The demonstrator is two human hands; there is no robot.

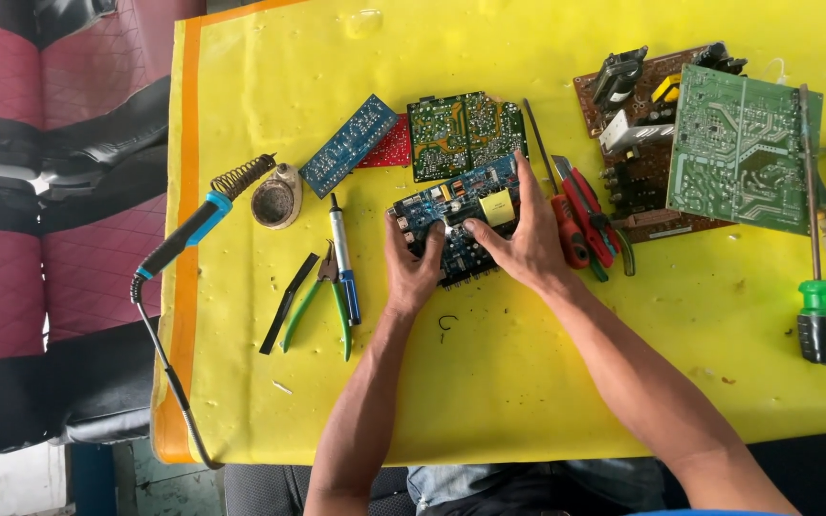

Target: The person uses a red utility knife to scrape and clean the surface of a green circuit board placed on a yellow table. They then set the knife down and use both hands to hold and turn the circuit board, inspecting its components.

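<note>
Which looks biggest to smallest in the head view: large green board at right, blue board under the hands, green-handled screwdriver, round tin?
1. Large green board
2. Blue board, partly covered by both hands
3. Green-handled screwdriver, long but thin
4. Round tin

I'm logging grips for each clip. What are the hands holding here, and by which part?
Both hold the blue circuit board: the left hand grips its left edge, and the right hand spreads over its right side, fingers pressing the top.

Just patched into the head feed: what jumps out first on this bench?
The bright yellow table cover fills the view. At its centre the left hand and right hand grip a blue circuit board. A large green board lies far right, a blue-handled soldering iron at left.
</note>
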